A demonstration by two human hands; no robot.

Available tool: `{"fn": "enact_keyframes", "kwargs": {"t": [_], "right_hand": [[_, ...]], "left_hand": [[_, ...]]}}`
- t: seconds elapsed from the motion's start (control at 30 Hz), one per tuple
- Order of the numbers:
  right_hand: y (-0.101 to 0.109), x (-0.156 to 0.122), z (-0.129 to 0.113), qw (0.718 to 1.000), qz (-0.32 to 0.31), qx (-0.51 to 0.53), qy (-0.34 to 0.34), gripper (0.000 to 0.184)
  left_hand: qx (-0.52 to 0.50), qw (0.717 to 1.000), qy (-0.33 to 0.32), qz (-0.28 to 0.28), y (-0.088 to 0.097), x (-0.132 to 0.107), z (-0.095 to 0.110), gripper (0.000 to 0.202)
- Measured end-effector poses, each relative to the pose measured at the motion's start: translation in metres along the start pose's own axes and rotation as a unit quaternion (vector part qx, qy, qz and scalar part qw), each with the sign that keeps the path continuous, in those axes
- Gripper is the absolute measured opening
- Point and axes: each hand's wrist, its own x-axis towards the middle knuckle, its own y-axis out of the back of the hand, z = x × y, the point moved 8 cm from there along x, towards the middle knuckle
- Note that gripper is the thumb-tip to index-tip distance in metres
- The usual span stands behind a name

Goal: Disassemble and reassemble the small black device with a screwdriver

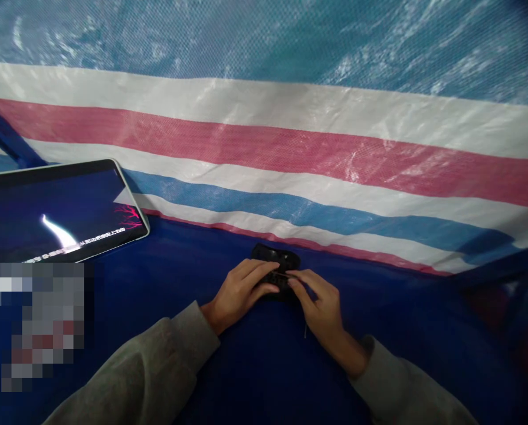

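Observation:
A small black object (278, 255) that looks like an open case, with a shiny raised back part, lies on the blue surface ahead of me. My left hand (242, 289) grips its left side, thumb in front and fingers over the top. From the right, my right hand (319, 301) reaches in with thumb and index finger pinched at the case's inner part. Whatever is in that pinch is too small and dark to make out. Below the right hand shows a short thin pale strand (305, 330). Both fingertips are close together over the case.
A tablet (60, 206) with a lit screen is propped at the left. Near it, a blurred-out patch (46, 324) hides something. Striped plastic sheeting (264, 147) hangs behind the blue table (246, 378). Dark blue frame bars (511, 265) stand at the right.

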Motion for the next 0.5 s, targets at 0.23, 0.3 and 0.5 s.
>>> {"fn": "enact_keyframes", "kwargs": {"t": [0.23, 0.3, 0.5], "right_hand": [[-0.0028, 0.0015, -0.0087, 0.999, -0.024, -0.006, 0.020, 0.015], [-0.0036, 0.0030, -0.0075, 0.999, -0.032, -0.013, 0.018, 0.014], [-0.0003, 0.0079, -0.0092, 0.997, 0.003, -0.054, 0.055, 0.042]], "left_hand": [[-0.047, 0.999, 0.021, -0.013, 0.0013, -0.0024, -0.0019, 0.037], [-0.046, 0.998, 0.029, -0.013, 0.0009, -0.0022, -0.0035, 0.037], [-0.051, 0.996, 0.068, -0.012, -0.0002, 0.0015, -0.0097, 0.036]]}}
